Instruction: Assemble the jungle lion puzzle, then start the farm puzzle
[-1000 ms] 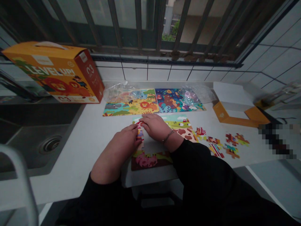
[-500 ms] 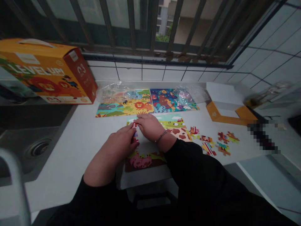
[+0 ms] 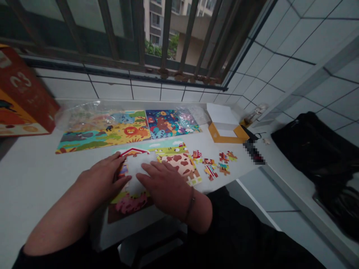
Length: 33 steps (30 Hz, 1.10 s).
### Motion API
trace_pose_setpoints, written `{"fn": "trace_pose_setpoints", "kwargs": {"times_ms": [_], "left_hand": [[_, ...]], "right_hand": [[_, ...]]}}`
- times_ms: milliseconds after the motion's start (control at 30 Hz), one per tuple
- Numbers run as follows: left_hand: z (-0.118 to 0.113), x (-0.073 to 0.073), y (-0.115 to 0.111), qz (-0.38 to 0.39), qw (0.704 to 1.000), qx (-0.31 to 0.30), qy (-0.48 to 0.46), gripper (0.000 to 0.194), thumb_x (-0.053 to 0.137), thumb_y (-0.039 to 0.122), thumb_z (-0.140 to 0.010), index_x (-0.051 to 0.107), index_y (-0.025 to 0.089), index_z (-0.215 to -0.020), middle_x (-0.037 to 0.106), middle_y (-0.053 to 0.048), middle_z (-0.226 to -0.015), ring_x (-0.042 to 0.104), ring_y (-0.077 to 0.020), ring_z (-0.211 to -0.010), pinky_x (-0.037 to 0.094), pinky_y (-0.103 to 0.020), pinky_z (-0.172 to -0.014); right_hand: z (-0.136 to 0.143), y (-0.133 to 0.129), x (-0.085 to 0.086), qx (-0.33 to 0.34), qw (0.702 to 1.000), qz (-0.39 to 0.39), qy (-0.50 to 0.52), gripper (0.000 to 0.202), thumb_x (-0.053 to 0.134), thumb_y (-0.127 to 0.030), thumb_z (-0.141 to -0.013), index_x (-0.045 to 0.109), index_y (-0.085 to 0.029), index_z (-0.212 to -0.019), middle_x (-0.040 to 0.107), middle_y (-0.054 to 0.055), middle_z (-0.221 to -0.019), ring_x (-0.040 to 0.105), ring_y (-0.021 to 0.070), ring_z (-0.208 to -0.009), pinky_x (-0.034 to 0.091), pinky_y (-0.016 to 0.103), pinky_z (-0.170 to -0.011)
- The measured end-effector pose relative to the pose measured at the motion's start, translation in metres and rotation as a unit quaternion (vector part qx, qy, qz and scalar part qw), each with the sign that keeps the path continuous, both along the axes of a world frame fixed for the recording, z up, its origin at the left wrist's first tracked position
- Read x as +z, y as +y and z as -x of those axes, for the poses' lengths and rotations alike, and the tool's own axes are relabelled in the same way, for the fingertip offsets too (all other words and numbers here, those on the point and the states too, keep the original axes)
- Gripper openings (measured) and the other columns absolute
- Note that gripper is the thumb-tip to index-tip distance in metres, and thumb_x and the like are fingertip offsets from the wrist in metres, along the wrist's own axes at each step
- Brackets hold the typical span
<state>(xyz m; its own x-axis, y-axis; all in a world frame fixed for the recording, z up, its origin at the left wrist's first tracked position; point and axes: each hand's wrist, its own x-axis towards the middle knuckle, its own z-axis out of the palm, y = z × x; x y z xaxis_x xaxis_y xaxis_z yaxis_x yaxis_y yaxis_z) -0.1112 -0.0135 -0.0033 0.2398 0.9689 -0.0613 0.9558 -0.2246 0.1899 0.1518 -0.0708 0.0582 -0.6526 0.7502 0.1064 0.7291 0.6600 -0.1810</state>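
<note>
A farm jigsaw puzzle (image 3: 178, 164) lies on the white counter, with a spotted cow, a pink pig and a red roof edge showing. Its middle is a bare grey area (image 3: 134, 173). My left hand (image 3: 102, 181) rests on the puzzle's left edge, thumb and fingers apart beside the grey area. Over the right side of that area lies my right hand (image 3: 168, 190), its fingers stretched out and hiding part of the puzzle. Neither hand shows a piece in its grip. Several loose puzzle pieces (image 3: 211, 172) are scattered to the right.
Behind the puzzle lie a savanna picture (image 3: 127, 132) and a dark blue animal picture (image 3: 168, 125), partly under clear plastic wrapping (image 3: 84, 116). An orange box (image 3: 25, 97) stands at left. An open orange-and-white box (image 3: 227, 130) sits back right; a black bag (image 3: 305, 145) lies beyond.
The view has swung to the right. My right hand has moved back from the puzzle's upper edge toward me, uncovering the red roof. My left hand stays at the left edge.
</note>
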Motion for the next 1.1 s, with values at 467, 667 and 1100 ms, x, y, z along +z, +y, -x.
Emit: {"fn": "trace_pose_setpoints", "kwargs": {"times_ms": [467,667,1100], "left_hand": [[-0.012,0.023,-0.008,0.03,0.999,0.009,0.011,0.069,0.058,0.046,-0.102,0.059,0.015,-0.163,0.047,-0.02,-0.179,0.051,-0.0419,-0.161,0.047,-0.056,-0.128],[-0.013,0.03,-0.011,0.013,0.999,0.034,0.023,0.063,0.046,0.039,-0.108,0.054,0.015,-0.166,0.048,-0.019,-0.178,0.052,-0.0365,-0.161,0.046,-0.053,-0.129],[-0.003,0.021,-0.009,0.02,0.999,0.022,-0.022,0.059,0.06,0.034,-0.101,0.063,0.023,-0.159,0.06,-0.014,-0.17,0.062,-0.0368,-0.151,0.05,-0.048,-0.124]], "right_hand": [[-0.292,0.032,-0.032,-0.393,0.905,0.078,-0.147,0.028,0.064,-0.027,-0.104,0.083,-0.019,-0.123,0.079,0.021,-0.128,0.074,0.0327,-0.124,0.055,0.042,-0.11],[-0.316,0.05,-0.042,-0.387,0.913,0.105,-0.076,0.028,0.077,-0.032,-0.09,0.085,-0.022,-0.115,0.082,0.017,-0.115,0.077,0.0318,-0.111,0.06,0.04,-0.098],[-0.319,0.066,-0.028,-0.341,0.925,0.146,-0.084,0.015,0.078,-0.03,-0.088,0.082,-0.02,-0.097,0.08,0.015,-0.106,0.074,0.0277,-0.102,0.058,0.036,-0.094]]}}
